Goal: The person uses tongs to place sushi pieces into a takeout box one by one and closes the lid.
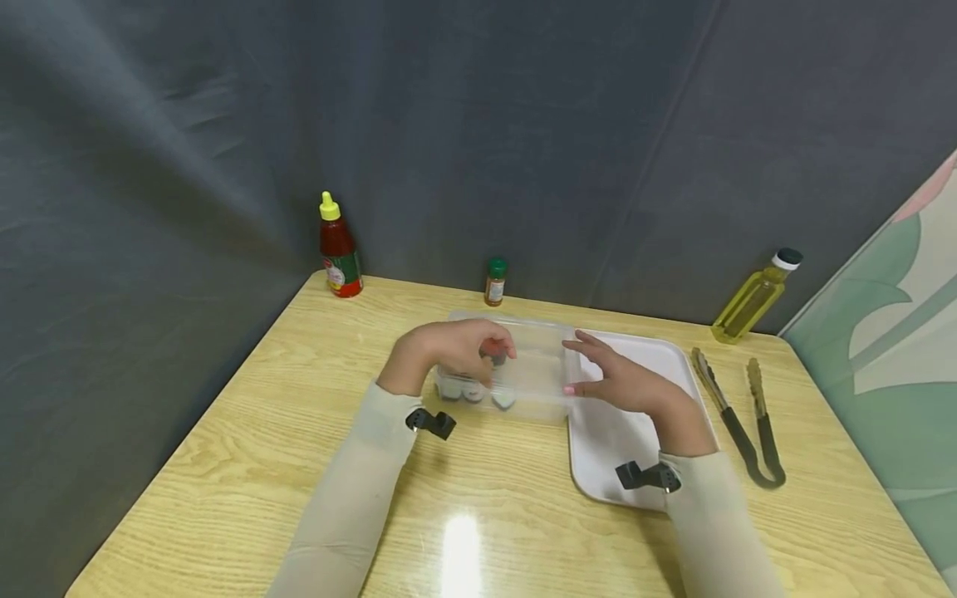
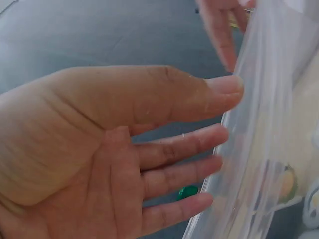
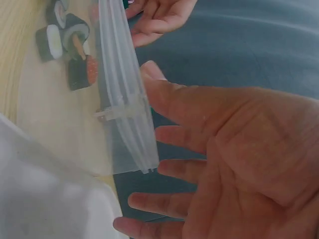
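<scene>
A clear plastic container (image 1: 540,353) lies on the table, partly over the white tray's left side. Sushi pieces (image 3: 75,37) wrapped in dark seaweed show through its wall, one with orange-red topping. At the container's left part is my left hand (image 1: 463,345), its palm bare and its thumb and fingers extended to the plastic rim (image 2: 254,129). My right hand (image 1: 616,374) is at the right end, fingers spread. In the right wrist view its thumb meets the edge near a small clip (image 3: 119,112). Whether a separate lid sits on top cannot be told for certain.
The white tray (image 1: 613,453) lies to the right, with black-handled tongs (image 1: 755,440) beyond it. Along the back stand a red sauce bottle (image 1: 340,257), a small green-capped jar (image 1: 495,286) and an oil bottle (image 1: 751,303).
</scene>
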A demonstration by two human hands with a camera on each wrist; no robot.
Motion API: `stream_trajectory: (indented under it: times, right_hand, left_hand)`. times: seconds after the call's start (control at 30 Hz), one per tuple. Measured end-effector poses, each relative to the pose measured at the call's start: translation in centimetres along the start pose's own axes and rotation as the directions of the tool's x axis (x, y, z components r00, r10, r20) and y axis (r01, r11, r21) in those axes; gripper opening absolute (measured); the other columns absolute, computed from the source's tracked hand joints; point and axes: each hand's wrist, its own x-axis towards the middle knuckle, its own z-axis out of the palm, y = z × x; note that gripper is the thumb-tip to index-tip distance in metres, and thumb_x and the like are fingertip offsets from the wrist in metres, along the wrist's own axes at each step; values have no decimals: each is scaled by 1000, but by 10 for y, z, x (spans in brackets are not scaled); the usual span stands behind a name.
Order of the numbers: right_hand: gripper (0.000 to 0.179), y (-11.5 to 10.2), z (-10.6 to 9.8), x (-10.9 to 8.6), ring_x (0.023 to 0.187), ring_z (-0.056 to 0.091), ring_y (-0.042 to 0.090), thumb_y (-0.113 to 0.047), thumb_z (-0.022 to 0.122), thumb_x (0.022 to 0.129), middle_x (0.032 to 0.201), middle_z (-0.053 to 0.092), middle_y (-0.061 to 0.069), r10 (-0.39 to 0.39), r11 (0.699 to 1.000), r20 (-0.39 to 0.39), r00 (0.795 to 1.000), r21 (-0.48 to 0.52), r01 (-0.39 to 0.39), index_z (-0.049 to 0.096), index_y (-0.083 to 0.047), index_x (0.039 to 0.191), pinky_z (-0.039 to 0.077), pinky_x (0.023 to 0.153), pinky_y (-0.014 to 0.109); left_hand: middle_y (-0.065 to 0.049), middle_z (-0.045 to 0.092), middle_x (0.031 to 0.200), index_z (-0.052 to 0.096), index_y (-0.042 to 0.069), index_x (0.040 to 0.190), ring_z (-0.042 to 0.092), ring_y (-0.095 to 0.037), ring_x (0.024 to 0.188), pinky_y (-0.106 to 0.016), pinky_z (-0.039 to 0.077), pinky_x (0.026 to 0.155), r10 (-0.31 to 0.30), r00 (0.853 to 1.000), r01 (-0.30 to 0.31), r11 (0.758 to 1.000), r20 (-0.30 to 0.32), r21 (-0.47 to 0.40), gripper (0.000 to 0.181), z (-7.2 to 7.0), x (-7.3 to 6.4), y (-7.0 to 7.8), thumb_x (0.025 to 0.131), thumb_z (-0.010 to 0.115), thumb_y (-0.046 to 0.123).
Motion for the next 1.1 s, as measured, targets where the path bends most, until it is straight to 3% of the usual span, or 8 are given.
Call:
stream_trajectory:
  times: [0.07, 0.1, 0.23, 0.33, 0.5, 0.63, 0.83, 1.1]
  right_hand:
    - [88, 2, 1, 0, 162, 9, 54, -38, 79, 97, 177, 7, 24, 14, 1000, -4, 1000, 7, -14, 32, -5, 165, 23, 124, 73]
    - [90, 3, 2, 0, 162, 10, 54, -37, 79, 96, 177, 7, 24, 20, 1000, -8, 1000, 10, -20, 32, -4, 164, 23, 124, 73]
    - [94, 4, 4, 0, 161, 14, 53, -38, 82, 93, 177, 10, 24, 41, 999, -25, 999, 7, -40, 32, -1, 164, 25, 125, 71]
    - [98, 4, 4, 1, 161, 14, 53, -39, 82, 93, 177, 8, 23, 39, 999, -22, 999, 8, -39, 28, -1, 165, 23, 125, 72]
    - [102, 8, 5, 4, 162, 12, 51, -35, 80, 96, 180, 1, 15, 7, 998, 11, 1000, 69, -8, 12, -15, 171, 23, 124, 73]
    - [100, 13, 8, 6, 159, 24, 53, -30, 74, 101, 180, -2, 14, -1, 998, 20, 1000, 69, 0, 4, -21, 172, 27, 122, 74]
    - [96, 16, 12, 9, 148, 42, 50, -30, 69, 103, 180, -6, 13, 3, 1000, 22, 1000, 25, -4, 4, -21, 172, 37, 116, 71]
    - [93, 15, 12, 11, 140, 47, 44, -35, 69, 103, 180, -8, 14, -16, 1000, 43, 999, 15, 15, 9, -20, 172, 42, 110, 66]
  left_hand:
    - [-9, 58, 148, 65, 13, 136, 52, -29, 139, -41, 48, 112, -22, 999, 21, 1000, -44, -9, 49, -5, -2, -10, 90, 81, 7]
    - [-11, 54, 155, 63, 12, 139, 48, -33, 145, -46, 46, 116, -33, 997, 32, 999, -67, -21, 52, -7, -4, -15, 90, 81, 8]
    - [-11, 42, 167, 57, 12, 149, 36, -35, 157, -53, 37, 125, -125, 977, 118, 992, -172, -49, 66, -19, -18, -35, 88, 82, 7]
    - [-11, 41, 168, 53, 13, 154, 34, -35, 159, -55, 33, 128, -163, 964, 153, 986, -209, -61, 73, -26, -30, -46, 87, 81, 6]
    - [-10, 40, 170, 49, 18, 158, 30, -38, 161, -58, 31, 128, -195, 961, 179, 979, -198, -94, 77, -34, -42, -57, 87, 80, 9]
    - [-12, 37, 171, 47, 17, 160, 26, -41, 162, -59, 30, 128, -181, 967, 163, 980, -177, -112, 79, -38, -44, -59, 89, 81, 12]
    - [-11, 38, 171, 46, 16, 160, 28, -41, 162, -59, 30, 129, -166, 971, 146, 982, -171, -123, 81, -39, -42, -59, 88, 83, 11]
    - [-11, 34, 172, 43, 14, 161, 28, -42, 161, -59, 34, 126, -178, 974, 157, 976, -140, -147, 84, -35, -39, -56, 88, 82, 5]
